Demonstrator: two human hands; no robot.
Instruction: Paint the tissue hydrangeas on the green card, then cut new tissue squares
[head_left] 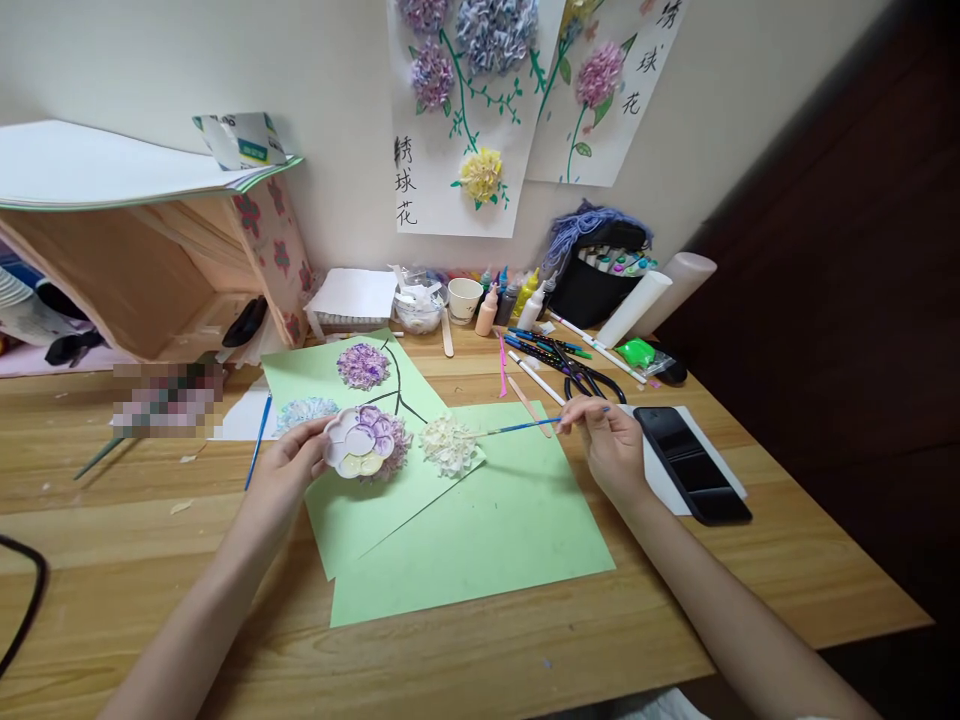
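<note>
My left hand (296, 455) grips the rim of a white flower-shaped paint palette (349, 440) with purple and yellow paint in its wells. It hovers over the green paper, partly covering a purple paper flower (397, 450). In my right hand (606, 445) is a thin blue paintbrush (517, 428), its tip at the cream-white flower (448, 446). Whether the bristles touch the petals I cannot tell. A purple flower (363, 366) and a pale blue one (306, 412) are also on the upper green sheet (300, 365), joined by dark drawn stems. Another green sheet (480, 560) lies beneath.
On the right a black phone (691, 465) rests on white paper. Behind lie black scissors (592, 378), pens, paint bottles (487, 312) and a paper cup (465, 298). A second brush (259, 440) lies at left, near a box (150, 270). Flower pictures (469, 120) hang on the wall.
</note>
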